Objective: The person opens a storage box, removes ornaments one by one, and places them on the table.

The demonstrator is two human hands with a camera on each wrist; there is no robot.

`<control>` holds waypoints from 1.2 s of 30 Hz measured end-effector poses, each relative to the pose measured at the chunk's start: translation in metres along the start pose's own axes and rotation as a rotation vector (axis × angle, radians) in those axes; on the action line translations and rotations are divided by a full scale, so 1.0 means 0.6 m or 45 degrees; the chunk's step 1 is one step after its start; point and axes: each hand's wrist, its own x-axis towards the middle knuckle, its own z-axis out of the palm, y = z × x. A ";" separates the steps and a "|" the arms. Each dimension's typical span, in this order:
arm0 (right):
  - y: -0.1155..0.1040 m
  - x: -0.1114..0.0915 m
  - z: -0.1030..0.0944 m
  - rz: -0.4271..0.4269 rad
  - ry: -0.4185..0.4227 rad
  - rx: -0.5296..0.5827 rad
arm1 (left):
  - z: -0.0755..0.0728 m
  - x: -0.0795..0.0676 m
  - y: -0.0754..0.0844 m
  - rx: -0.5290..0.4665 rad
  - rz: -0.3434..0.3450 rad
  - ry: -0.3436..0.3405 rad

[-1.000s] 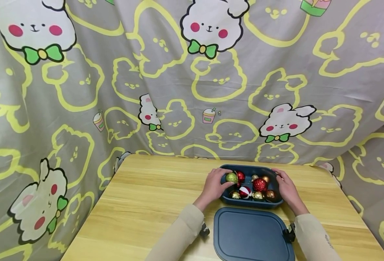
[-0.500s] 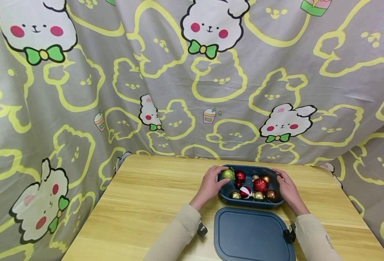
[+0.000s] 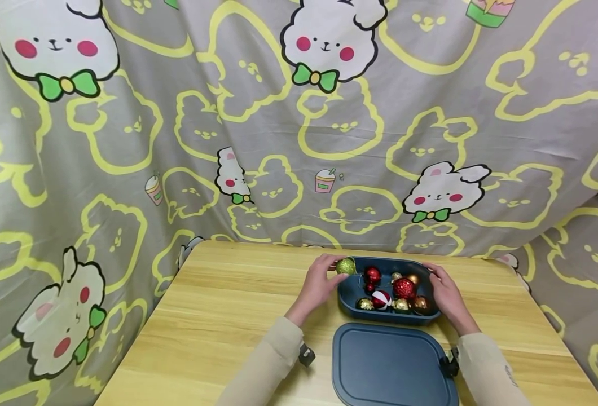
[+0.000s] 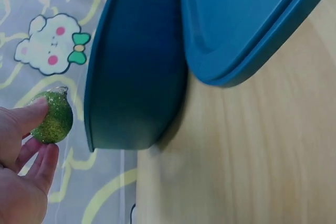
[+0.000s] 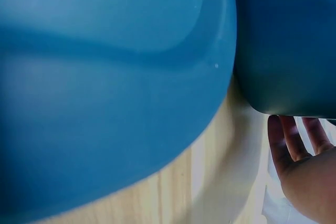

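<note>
My left hand [image 3: 319, 282] pinches a green glittery Christmas ball [image 3: 346, 266] between thumb and fingertips, just above the left end of a dark blue box [image 3: 387, 317]. In the left wrist view, the ball [image 4: 55, 116] with its metal cap is held apart from the box wall [image 4: 131, 77]. My right hand [image 3: 448, 296] holds the box's right end at the rim; its fingertips touch the outer wall in the right wrist view, where the thumb's hold is hidden. Inside the box lie several more ornaments, among them a large red ball [image 3: 404, 288] and a red-and-white striped ball [image 3: 381, 299].
A dark blue lid [image 3: 392, 363] lies flat on the wooden table [image 3: 218, 316], in front of the box and between the forearms. Behind the table hangs a grey curtain [image 3: 278, 135] with cartoon figures. Bare tabletop stretches to the left.
My left hand has moved left with the green ball, from inside the box up to its left rim. The right hand stays at the box's right end.
</note>
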 end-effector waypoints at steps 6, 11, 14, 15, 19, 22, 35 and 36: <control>0.001 0.003 0.001 -0.017 0.002 -0.002 | -0.021 -0.001 -0.013 0.001 0.004 0.019; 0.004 0.003 0.000 -0.017 0.017 -0.018 | -0.033 -0.005 -0.022 -0.018 0.003 0.032; 0.005 0.003 0.000 -0.016 0.023 -0.026 | -0.038 -0.008 -0.028 -0.025 0.001 0.041; 0.004 0.002 0.000 -0.016 0.019 -0.027 | -0.039 -0.008 -0.030 -0.024 -0.003 0.046; 0.004 0.001 0.001 -0.012 0.004 -0.013 | -0.041 -0.011 -0.044 -0.048 -0.009 0.063; 0.004 0.001 0.001 -0.009 -0.005 -0.003 | -0.042 -0.012 -0.053 -0.065 -0.024 0.062; 0.001 0.000 0.003 0.007 0.005 -0.025 | -0.040 -0.017 -0.080 -0.122 -0.083 0.013; 0.001 0.000 0.003 0.008 0.009 -0.024 | -0.039 -0.017 -0.082 -0.111 -0.087 0.004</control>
